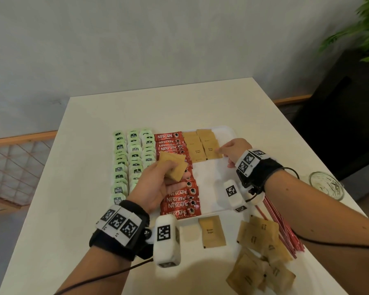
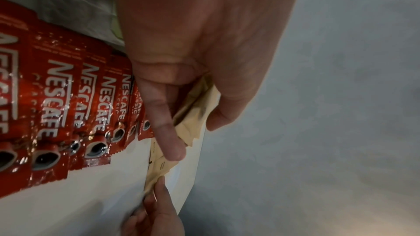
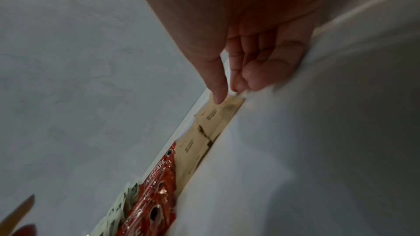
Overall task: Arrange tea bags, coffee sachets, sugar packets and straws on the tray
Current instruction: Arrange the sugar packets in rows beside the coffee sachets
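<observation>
A white tray [image 1: 209, 179] holds three columns of green tea bags [image 1: 132, 162], a column of red coffee sachets [image 1: 179, 199] and two short columns of brown sugar packets [image 1: 197, 145] at its far right. My left hand [image 1: 175, 173] hovers over the sachets and grips a small stack of sugar packets [image 1: 172, 165], also seen in the left wrist view [image 2: 195, 114]. My right hand [image 1: 232, 152] pinches the corner of the nearest sugar packet [image 1: 211, 151] in the right column; thumb tip [image 3: 218, 100] lies on that packet [image 3: 218, 114].
Loose sugar packets lie on the table in front of the tray: one alone [image 1: 212, 231] and a pile [image 1: 262, 258] at the front right. Red straws [image 1: 281, 228] lie under my right forearm. A glass dish [image 1: 326, 187] stands at the right edge.
</observation>
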### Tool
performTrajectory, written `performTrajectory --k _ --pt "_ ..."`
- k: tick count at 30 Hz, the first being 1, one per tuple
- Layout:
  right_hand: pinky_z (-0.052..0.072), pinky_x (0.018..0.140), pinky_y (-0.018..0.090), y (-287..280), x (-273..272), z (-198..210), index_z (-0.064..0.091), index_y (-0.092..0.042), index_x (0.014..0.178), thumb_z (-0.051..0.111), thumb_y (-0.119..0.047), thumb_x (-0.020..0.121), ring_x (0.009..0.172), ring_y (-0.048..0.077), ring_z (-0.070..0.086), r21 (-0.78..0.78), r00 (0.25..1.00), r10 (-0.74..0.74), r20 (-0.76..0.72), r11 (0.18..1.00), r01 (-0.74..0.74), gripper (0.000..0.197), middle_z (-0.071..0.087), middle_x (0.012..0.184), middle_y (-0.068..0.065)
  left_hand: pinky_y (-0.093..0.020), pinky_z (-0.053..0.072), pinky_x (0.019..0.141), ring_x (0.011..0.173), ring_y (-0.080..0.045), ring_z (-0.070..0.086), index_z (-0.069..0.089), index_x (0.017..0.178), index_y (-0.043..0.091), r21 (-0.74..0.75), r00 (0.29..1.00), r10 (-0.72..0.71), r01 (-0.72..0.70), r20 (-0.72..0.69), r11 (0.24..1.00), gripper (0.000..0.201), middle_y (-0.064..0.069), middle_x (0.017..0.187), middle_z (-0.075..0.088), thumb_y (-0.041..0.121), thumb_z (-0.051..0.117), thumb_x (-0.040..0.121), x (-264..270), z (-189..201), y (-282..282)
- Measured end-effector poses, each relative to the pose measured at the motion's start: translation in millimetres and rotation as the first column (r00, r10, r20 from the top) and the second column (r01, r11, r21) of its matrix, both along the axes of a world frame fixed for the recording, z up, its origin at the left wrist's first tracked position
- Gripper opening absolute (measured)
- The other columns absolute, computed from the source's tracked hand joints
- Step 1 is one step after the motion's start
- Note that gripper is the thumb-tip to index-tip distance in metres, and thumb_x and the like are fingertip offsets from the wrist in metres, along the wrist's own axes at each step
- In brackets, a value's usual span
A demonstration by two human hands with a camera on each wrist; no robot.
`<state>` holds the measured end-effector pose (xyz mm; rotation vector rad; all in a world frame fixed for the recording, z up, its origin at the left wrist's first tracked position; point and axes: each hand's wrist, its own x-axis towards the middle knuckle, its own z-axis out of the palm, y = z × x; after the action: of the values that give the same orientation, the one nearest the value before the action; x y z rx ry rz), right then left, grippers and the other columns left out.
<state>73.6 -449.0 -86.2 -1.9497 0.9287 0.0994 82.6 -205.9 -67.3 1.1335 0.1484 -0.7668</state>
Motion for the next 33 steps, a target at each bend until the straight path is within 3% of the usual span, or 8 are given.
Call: performTrajectory --k 2,6,8,10,14,20,25,33 --pt "0.055 0.065 0.032 0 -3 0 0.058 -0.021 0.078 0.074 -0.032 0.084 0.056 0.018 0.056 -0.049 1.0 0.017 0.003 0.999 -0.017 0.02 0.06 0.08 0.0 -0.028 0.06 0.057 0.087 -0.027 0.073 0.051 0.127 0.003 -0.062 0.999 -0.026 0.024 -0.037 0.998 0.03 -0.022 0.113 0.07 0.008 0.047 0.098 -2 2 0" --pt "0.049 0.064 0.031 5 -20 -5 0.064 -0.017 0.087 0.072 -0.032 0.083 0.064 0.015 0.054 -0.102 0.996 0.09 0.021 0.991 -0.088 0.017 0.062 0.086 -0.001 -0.027 0.059 0.056 0.084 -0.025 0.072 0.05 0.13 0.001 -0.082 0.997 -0.076 0.073 -0.032 0.994 0.034 -0.022 0.115 0.069 0.006 0.039 0.098 -9 5 -4" --pt "0.049 0.058 0.033 10 -32 -4 0.066 -0.015 0.091 0.07 -0.031 0.085 0.063 0.017 0.055 -0.105 0.989 0.134 0.067 0.986 -0.127 0.018 0.064 0.086 0.0 -0.029 0.061 0.061 0.088 -0.026 0.072 0.051 0.13 0.002 -0.08 0.995 -0.095 0.093 -0.016 0.992 0.032 -0.021 0.113 0.07 0.006 0.038 0.1 -14 7 -7" --pt "0.05 0.061 0.036 16 -43 1 0.066 -0.014 0.092 0.066 -0.033 0.088 0.061 0.02 0.055 -0.1 0.976 0.175 0.126 0.982 -0.163 0.019 0.062 0.081 -0.001 -0.031 0.062 0.07 0.096 -0.029 0.072 0.051 0.129 0.003 -0.091 0.994 -0.113 0.112 -0.006 0.99 0.028 -0.02 0.114 0.07 0.006 0.042 0.102 -20 9 -11" --pt "0.047 0.055 0.029 32 -63 20 0.071 -0.013 0.091 0.06 -0.035 0.093 0.056 0.015 0.044 0.105 0.944 0.141 0.297 0.978 -0.179 0.025 0.049 0.073 0.0 -0.027 0.061 0.072 0.103 -0.03 0.07 0.056 0.123 0.004 -0.068 0.989 -0.127 0.132 0.072 0.989 0.027 -0.019 0.116 0.07 0.001 0.054 0.096 -33 10 -15" --pt "0.05 0.054 0.026 53 -86 32 0.068 -0.011 0.083 0.072 -0.026 0.086 0.051 0.01 0.05 0.197 0.907 0.203 0.37 0.936 -0.291 0.015 0.062 0.066 -0.005 -0.025 0.059 0.069 0.096 -0.022 0.072 0.059 0.12 0.007 0.034 0.98 -0.09 0.085 0.18 0.996 0.034 -0.013 0.112 0.07 0.004 0.067 0.087 -47 11 -20" --pt "0.052 0.055 0.029 57 -95 30 0.066 -0.009 0.082 0.07 -0.022 0.088 0.049 0.01 0.051 0.274 0.914 0.083 0.397 0.94 -0.205 0.015 0.065 0.074 0.002 -0.033 0.062 0.071 0.095 -0.026 0.073 0.058 0.124 0.006 -0.035 0.997 -0.062 0.064 0.041 0.997 0.029 -0.017 0.109 0.073 0.021 0.053 0.1 -48 21 -16" --pt "0.053 0.055 0.029 64 -101 35 0.067 -0.009 0.085 0.072 -0.025 0.086 0.05 0.01 0.051 0.32 0.923 0.087 0.375 0.922 -0.217 0.016 0.065 0.075 0.003 -0.033 0.062 0.068 0.087 -0.027 0.074 0.059 0.116 0.007 -0.005 0.998 -0.042 0.042 0.038 0.999 0.018 -0.016 0.105 0.074 0.014 0.049 0.102 -48 27 -14"
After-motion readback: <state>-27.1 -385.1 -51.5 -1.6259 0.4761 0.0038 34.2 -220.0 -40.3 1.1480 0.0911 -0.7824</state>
